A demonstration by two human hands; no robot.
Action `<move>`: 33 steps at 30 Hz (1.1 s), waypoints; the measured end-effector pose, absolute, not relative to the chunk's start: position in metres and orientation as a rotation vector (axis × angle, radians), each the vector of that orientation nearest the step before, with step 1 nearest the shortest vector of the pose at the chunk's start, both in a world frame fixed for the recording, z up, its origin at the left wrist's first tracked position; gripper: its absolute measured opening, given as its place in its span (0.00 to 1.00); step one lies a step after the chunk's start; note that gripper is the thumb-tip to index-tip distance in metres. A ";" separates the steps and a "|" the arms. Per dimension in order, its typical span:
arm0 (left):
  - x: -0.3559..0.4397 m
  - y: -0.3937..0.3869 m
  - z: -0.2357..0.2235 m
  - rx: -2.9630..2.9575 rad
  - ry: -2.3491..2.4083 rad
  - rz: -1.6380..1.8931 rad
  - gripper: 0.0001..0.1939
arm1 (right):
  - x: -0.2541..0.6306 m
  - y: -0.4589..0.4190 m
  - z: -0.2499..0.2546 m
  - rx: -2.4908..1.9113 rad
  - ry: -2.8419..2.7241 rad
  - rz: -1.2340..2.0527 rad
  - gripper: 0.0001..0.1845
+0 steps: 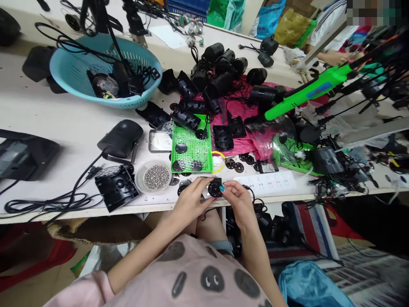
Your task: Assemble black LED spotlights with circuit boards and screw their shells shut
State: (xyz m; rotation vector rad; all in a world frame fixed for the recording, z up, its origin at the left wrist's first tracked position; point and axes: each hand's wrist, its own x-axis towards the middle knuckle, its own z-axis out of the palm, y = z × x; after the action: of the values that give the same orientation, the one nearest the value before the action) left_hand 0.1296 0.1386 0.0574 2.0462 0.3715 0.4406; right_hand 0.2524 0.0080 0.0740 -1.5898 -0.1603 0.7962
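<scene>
At the table's front edge, a black perforated disc (214,188) lies against a small dark part between my two hands. My left hand (191,199) is closed round the left side of this piece. The fingertips of my right hand (238,201) pinch at the disc's right edge, one teal nail showing on its face. What lies beneath the disc is mostly covered by the fingers. Just beyond them is a green perforated tray (191,149) with several dark discs and a black housing shell (185,118). More black discs (238,166) are scattered on the tabletop.
A clear bowl (138,181) of small metal screws stands left of my hands, beside a black half shell (117,187). To the right lies a white power strip (277,181). A green electric screwdriver (308,94) hangs over the table. A blue basket (105,102) stands back left.
</scene>
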 end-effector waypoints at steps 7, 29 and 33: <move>0.129 0.136 0.054 2.008 0.324 0.426 0.28 | 0.251 0.012 0.073 -1.538 -0.128 0.809 0.20; 0.133 0.136 0.048 1.951 0.338 0.516 0.18 | 0.254 0.014 0.108 -1.379 -0.095 0.883 0.20; 0.134 0.137 0.048 1.949 0.325 0.524 0.18 | 0.255 0.017 0.111 -1.241 -0.051 0.827 0.14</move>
State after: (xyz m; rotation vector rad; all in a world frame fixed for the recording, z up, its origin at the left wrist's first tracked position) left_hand 0.1344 0.1373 0.0484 1.9486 0.3248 0.5241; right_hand 0.2550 0.0165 0.1105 -1.2408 -0.0512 0.8269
